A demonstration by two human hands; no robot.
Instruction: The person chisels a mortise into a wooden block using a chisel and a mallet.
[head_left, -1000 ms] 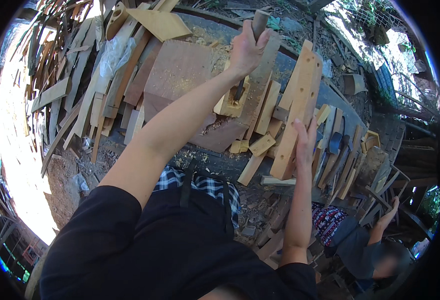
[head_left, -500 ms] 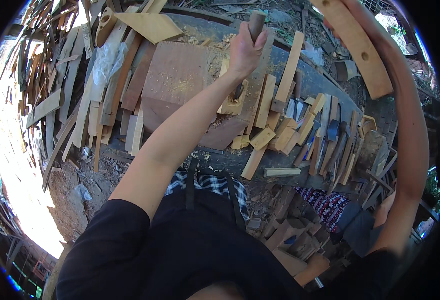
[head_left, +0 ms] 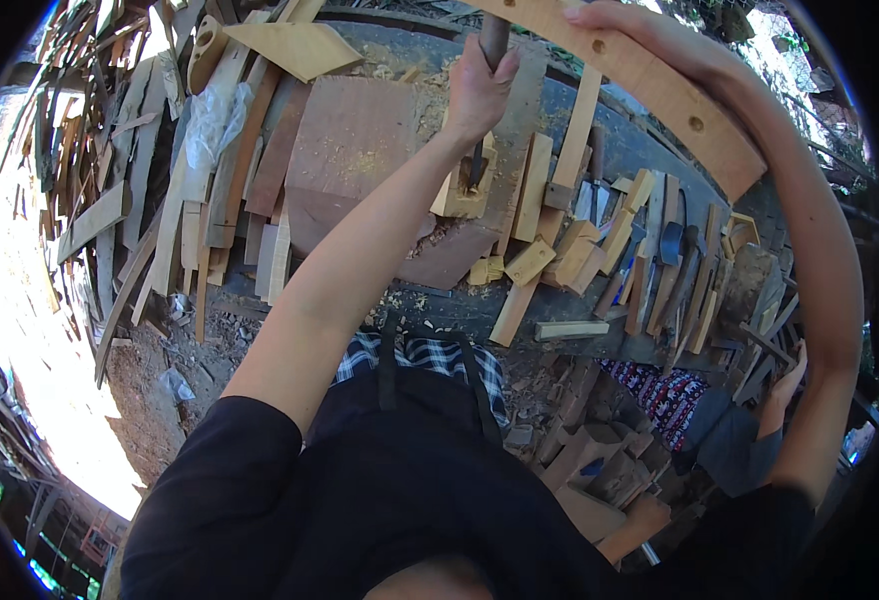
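My left hand is wrapped around the handle of a chisel. The chisel's dark blade points down into a slot cut in a pale wooden block. This block lies on a broad brown wooden work block sprinkled with shavings. At the upper right my right hand grips a long, flat, curved piece of wood with several round holes. Its far end is by the top of the chisel handle; whether they touch I cannot tell.
Wood pieces and hand tools crowd the bench to the right. Stacked boards and a clear plastic bag lie left. Another person sits at the lower right, in patterned cloth, with a hand near wooden parts.
The curved piece of wood has swung left with my right hand, toward the chisel's top. My left hand and the chisel have shifted slightly left, and more of the slotted block shows.
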